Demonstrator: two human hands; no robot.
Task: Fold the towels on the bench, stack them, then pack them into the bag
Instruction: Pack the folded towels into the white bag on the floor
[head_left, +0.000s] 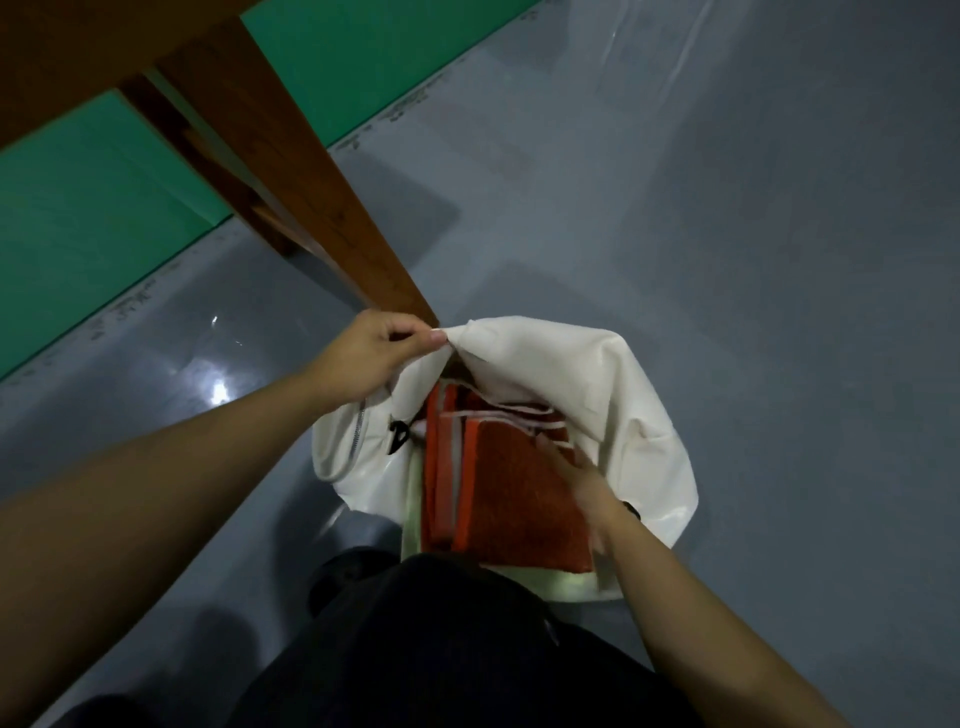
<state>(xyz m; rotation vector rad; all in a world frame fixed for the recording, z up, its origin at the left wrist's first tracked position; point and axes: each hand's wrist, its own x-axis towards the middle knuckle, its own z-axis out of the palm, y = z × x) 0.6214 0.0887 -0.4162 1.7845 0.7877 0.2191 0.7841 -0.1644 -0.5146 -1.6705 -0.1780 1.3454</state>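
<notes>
Towels (511, 493) in bag (613, 395) | left hand (371, 356) fingers pinch rim | right hand (582, 480) fingers flat on towels

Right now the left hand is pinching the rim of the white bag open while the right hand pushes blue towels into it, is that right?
Not quite: the towels are orange, not blue. The head view shows the left hand pinching the rim of the white bag open while the right hand rests on them inside.

Bare forearms, dark trousers (467, 649) and dark shoes (348, 577).
</notes>
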